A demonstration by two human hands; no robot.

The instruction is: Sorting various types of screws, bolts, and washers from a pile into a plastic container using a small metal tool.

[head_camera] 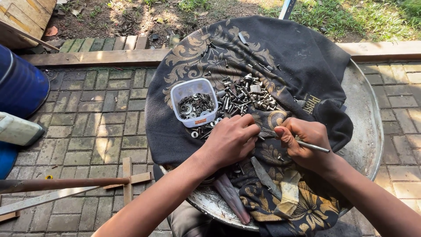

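While I am leaning over the round metal tray [366, 114] draped in black cloth [302, 61], I am sorting the screw pile [245, 96] beside the plastic tub [194, 103]; my left hand [230, 140] is pinching small hardware, my right hand [307, 142] is gripping a thin metal rod [313, 146], likely needing finer picking next.
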